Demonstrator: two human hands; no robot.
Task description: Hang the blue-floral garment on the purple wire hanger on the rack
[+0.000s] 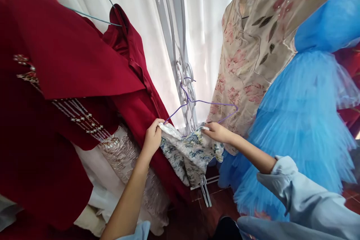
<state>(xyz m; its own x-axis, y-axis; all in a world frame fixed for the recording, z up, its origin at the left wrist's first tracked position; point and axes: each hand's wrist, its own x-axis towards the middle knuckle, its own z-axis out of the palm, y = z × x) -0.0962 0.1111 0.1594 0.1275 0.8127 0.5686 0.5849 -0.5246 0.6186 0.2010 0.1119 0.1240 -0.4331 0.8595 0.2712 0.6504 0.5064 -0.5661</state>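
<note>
In the middle of the head view a small white garment with a blue and yellow floral print hangs between my hands. My left hand pinches its upper left edge, close to the left arm of a purple wire hanger. At the upper right edge, my right hand is closed on the same cloth. The hanger's left arm runs down to the garment by my left fingers, while its right end sticks out bare above my right hand. Folds of cloth hide part of the hanger's lower bar.
Dark red garments with beaded trim hang at left. On the right hang a beige floral dress and a blue tulle dress. A pale metal stand rises before a white curtain, above a reddish tiled floor.
</note>
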